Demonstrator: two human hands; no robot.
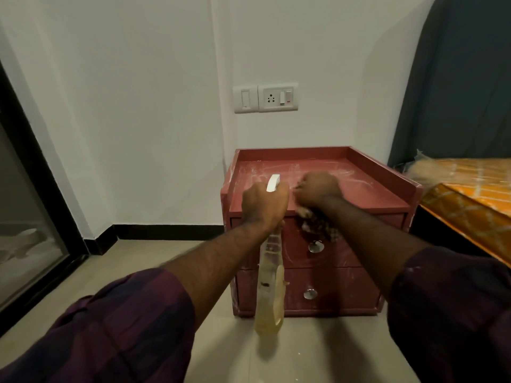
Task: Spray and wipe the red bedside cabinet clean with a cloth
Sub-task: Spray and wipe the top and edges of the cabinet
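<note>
— Where's our left hand point(264, 204)?
— Gripping the spray bottle point(269, 288) before the red bedside cabinet point(345, 283).
— And our right hand point(318, 189)?
— Clutching the cloth point(318, 225), we think; it's blurred, at the cabinet's front edge.

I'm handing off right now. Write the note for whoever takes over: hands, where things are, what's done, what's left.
Left hand: grips the spray bottle at its neck, white nozzle toward the cabinet, body hanging in front of the drawers.
Right hand: grips the bunched cloth over the front edge of the cabinet top; contact unclear.
Red cabinet: on the floor against the wall, beside the bed.
Done: the top carries white streaks, so wiping looks started there.
Left: clear those streaks, then probably spray and wipe the drawer fronts, which show faint smears.
</note>
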